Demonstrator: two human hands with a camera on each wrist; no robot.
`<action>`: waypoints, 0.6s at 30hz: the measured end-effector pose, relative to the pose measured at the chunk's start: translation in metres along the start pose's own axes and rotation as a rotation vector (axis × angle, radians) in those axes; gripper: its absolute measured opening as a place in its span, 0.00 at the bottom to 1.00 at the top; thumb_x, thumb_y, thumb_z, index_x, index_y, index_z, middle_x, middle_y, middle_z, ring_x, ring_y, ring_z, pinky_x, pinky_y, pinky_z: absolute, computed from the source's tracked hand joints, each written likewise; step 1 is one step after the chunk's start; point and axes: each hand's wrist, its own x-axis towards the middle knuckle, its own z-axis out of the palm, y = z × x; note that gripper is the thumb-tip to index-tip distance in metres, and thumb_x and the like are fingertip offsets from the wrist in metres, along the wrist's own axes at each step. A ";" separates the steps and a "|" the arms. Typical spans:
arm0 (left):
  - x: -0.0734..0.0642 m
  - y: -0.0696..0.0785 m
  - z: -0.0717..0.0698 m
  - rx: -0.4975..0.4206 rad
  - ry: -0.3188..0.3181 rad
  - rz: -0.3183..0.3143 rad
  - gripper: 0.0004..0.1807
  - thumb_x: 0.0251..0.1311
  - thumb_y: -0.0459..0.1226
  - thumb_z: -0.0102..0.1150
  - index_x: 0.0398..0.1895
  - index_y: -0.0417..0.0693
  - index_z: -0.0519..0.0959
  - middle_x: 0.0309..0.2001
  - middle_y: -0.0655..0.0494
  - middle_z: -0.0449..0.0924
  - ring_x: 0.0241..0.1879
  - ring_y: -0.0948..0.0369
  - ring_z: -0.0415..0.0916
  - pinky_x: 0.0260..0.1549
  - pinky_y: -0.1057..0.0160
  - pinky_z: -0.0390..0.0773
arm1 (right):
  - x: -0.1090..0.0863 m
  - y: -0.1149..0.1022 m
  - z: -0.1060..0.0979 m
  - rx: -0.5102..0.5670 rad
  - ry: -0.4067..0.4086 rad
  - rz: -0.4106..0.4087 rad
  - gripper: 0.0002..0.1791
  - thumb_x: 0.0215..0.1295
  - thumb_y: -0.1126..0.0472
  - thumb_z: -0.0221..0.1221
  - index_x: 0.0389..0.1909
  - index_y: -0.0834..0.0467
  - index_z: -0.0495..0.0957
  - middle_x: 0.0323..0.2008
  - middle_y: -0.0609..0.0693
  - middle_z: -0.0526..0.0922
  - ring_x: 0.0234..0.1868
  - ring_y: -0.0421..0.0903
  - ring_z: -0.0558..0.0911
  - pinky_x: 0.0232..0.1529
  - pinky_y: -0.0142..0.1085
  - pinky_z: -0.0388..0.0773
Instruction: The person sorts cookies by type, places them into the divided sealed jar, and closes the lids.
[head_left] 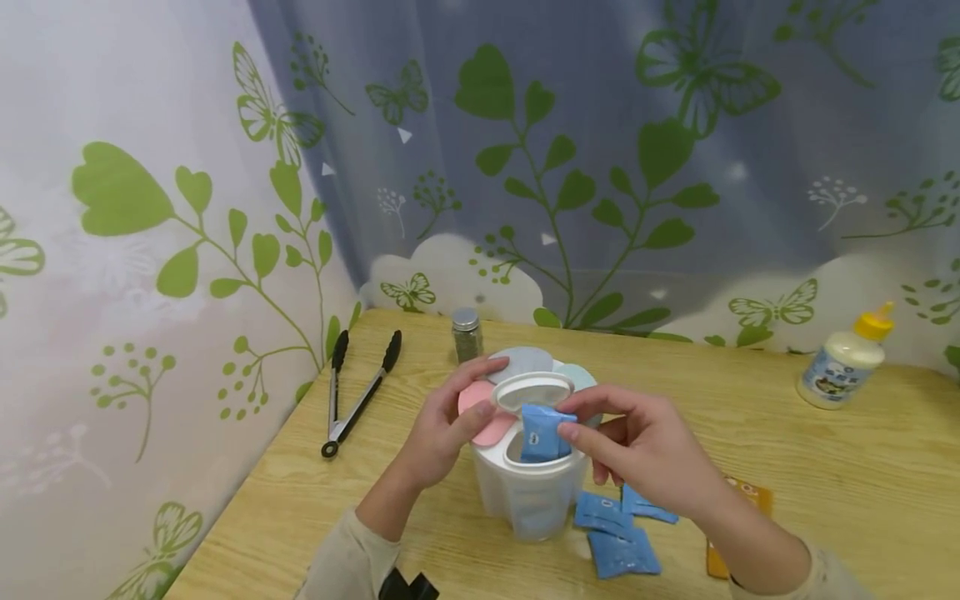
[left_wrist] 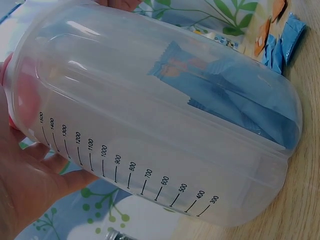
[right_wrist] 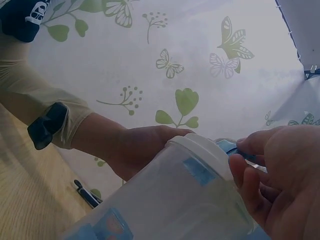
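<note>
A clear lobed storage container (head_left: 534,502) stands on the table, with a white top and pink, grey-blue and mint lids. Its near lid (head_left: 528,385) is flipped up. My left hand (head_left: 442,429) grips the container's top from the left, thumb on the pink lid (head_left: 497,427). Between thumb and fingers, my right hand (head_left: 652,442) pinches a small blue packet (head_left: 542,432), partly inside the near opening. Through the wall in the left wrist view, blue packets (left_wrist: 235,102) lie at the bottom of one compartment. The right wrist view shows the pinched packet only in part.
Several blue packets (head_left: 624,552) lie right of the container, near orange packets (head_left: 717,560) partly behind my right forearm. Tongs (head_left: 352,417) lie spread at left. Behind the container stands a spice jar (head_left: 467,335). A yellow-capped bottle (head_left: 842,367) stands far right. Patterned curtain backs the table.
</note>
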 end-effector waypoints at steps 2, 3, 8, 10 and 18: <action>0.000 0.000 0.000 0.003 0.000 -0.003 0.26 0.71 0.42 0.51 0.69 0.44 0.69 0.73 0.50 0.65 0.76 0.52 0.56 0.66 0.67 0.69 | -0.001 -0.001 0.000 0.001 -0.021 0.026 0.09 0.69 0.63 0.60 0.48 0.58 0.81 0.28 0.46 0.82 0.14 0.44 0.75 0.12 0.38 0.72; 0.000 -0.001 0.000 0.005 0.000 -0.001 0.26 0.71 0.43 0.51 0.69 0.44 0.69 0.73 0.49 0.65 0.76 0.51 0.55 0.66 0.67 0.68 | -0.001 -0.001 -0.001 0.001 -0.027 0.036 0.09 0.70 0.63 0.60 0.48 0.58 0.81 0.28 0.46 0.82 0.13 0.44 0.75 0.12 0.38 0.72; 0.000 0.000 0.000 0.013 0.005 0.006 0.27 0.71 0.44 0.51 0.69 0.43 0.69 0.73 0.48 0.65 0.77 0.49 0.53 0.67 0.69 0.66 | -0.002 0.000 -0.002 0.022 -0.041 0.069 0.09 0.70 0.62 0.60 0.47 0.59 0.82 0.31 0.44 0.85 0.14 0.44 0.75 0.13 0.39 0.73; 0.001 0.000 0.000 0.014 0.008 0.006 0.27 0.70 0.44 0.51 0.69 0.43 0.69 0.73 0.48 0.65 0.77 0.50 0.53 0.67 0.69 0.66 | -0.002 0.001 -0.003 0.033 -0.050 0.075 0.09 0.70 0.62 0.60 0.47 0.60 0.82 0.31 0.45 0.86 0.14 0.44 0.75 0.13 0.40 0.74; 0.000 0.001 0.001 -0.003 0.009 -0.019 0.27 0.69 0.43 0.52 0.69 0.43 0.69 0.73 0.48 0.65 0.77 0.51 0.52 0.67 0.69 0.66 | -0.005 0.006 -0.010 0.077 -0.064 0.127 0.12 0.68 0.62 0.62 0.49 0.61 0.80 0.38 0.50 0.88 0.17 0.46 0.76 0.17 0.41 0.76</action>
